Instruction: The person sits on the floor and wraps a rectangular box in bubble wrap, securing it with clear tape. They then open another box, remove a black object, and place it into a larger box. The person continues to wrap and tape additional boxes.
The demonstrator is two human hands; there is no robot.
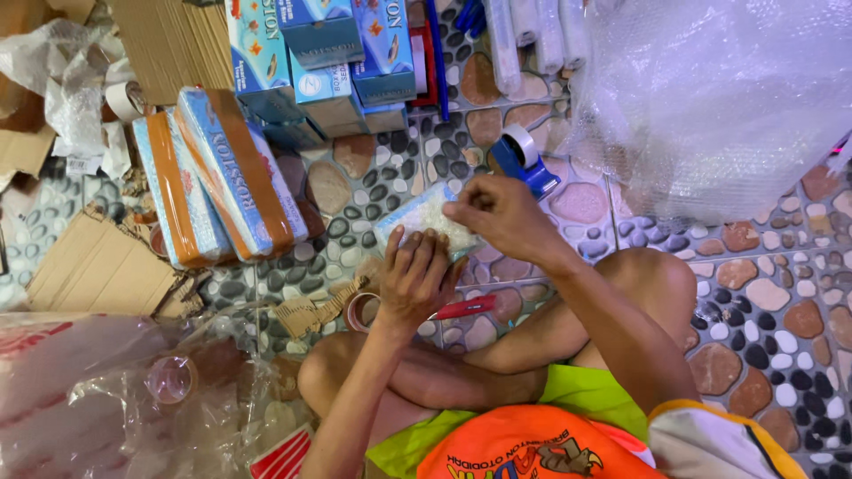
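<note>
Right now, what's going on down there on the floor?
A person sits cross-legged on a pebble-patterned floor, both hands on a small box wrapped in bubble wrap. The left hand presses on its near side and the right hand pinches its far edge. A blue tape dispenser stands just beyond, a red-handled cutter lies by the knee, and blue-and-orange boxes are stacked to the left.

A pebble-patterned tile floor (pixel 763 293) carries blue-and-orange boxes (pixel 222 177), a blue tape dispenser (pixel 524 160), a red cutter (pixel 466 308), cardboard pieces (pixel 98 266), a tape roll (pixel 359 310) and bubble wrap (pixel 710 98).
</note>
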